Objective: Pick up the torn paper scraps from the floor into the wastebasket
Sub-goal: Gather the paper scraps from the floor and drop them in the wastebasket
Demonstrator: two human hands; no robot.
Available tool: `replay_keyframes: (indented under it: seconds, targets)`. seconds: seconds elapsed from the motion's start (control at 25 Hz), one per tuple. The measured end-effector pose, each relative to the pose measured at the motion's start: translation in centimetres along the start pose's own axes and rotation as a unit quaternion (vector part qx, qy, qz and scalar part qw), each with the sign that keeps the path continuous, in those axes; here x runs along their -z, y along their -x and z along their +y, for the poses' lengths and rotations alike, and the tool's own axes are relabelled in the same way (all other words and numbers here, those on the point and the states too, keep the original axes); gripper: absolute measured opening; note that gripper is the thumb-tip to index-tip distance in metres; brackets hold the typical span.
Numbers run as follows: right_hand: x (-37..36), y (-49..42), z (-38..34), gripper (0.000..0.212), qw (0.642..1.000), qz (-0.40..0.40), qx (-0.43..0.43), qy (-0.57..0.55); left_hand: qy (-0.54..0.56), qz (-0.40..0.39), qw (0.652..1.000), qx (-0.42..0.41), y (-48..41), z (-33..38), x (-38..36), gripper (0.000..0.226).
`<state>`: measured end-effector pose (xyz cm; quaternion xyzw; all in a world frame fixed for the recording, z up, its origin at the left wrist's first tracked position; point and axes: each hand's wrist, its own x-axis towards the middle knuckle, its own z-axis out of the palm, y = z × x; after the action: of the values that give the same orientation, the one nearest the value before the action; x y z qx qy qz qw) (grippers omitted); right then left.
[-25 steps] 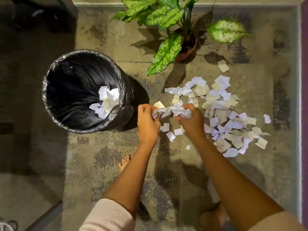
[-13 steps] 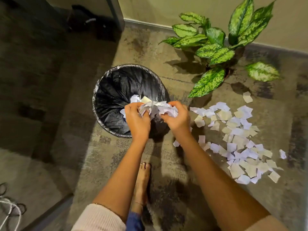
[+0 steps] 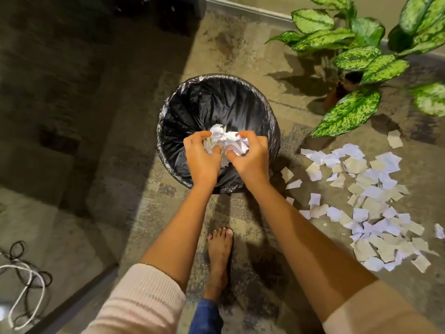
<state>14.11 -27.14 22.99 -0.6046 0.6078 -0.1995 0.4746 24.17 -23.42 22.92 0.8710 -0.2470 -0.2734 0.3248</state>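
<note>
Scene: A person stands barefoot on a mottled floor [image 3: 149, 213], both arms reaching over a wastebasket [image 3: 216, 80] lined with a black bag.
Left hand: The left hand [image 3: 202, 157] is curled, fingers partly closed around the near-left side of a bundle of scraps [image 3: 226, 141].
Right hand: The right hand [image 3: 250, 157] mirrors it, fingers hooked over the bundle's right side; the two hands press the paper between them, thumbs almost meeting.
Held paper: The white bundle hangs above the bin's open mouth, nearer its front rim than its centre. Whether other paper already lies at the bottom cannot be told; the hands cover it.
Paper on the floor: A broad spread of loose scraps [image 3: 370, 203] lies to the right of the bin, the nearest few [image 3: 292, 184] just beside its base, one stray piece [image 3: 395, 139] near the potted plant [image 3: 349, 112].
Progress: One load is poised for release; most of the mess appears to be left.
Risk: Light pieces may flutter past the front rim if the hands open this close to the edge. A forearm knock could tip the bin.
Also underfoot: cords [image 3: 21, 273] lie at the floor's left edge, well apart from the work.
</note>
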Motion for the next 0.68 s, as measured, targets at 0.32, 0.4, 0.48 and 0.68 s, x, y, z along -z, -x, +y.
replay_keyframes:
  seconds: [0.32, 0.4, 0.48, 0.68]
  targets:
    - [0.0, 0.3, 0.5, 0.057, 0.999, -0.04, 0.017, 0.011, -0.01, -0.002, 1.0, 0.0, 1.3, -0.9, -0.5, 0.039]
    - [0.8, 0.5, 0.5, 0.053, 0.999, -0.032, 0.018, -0.002, -0.019, 0.006, 1.0, 0.018, 1.8, -0.5, -0.8, 0.042]
    - [2.0, 0.5, 0.4, 0.049, 1.0, -0.024, 0.01, -0.012, -0.044, 0.018, 0.998, 0.039, 2.4, 0.1, -1.1, 0.046]
    - [6.0, 0.3, 1.5, 0.041, 1.0, 0.004, -0.001, -0.023, -0.039, 0.048, 0.998, 0.006, 4.5, 1.9, -2.9, 0.035]
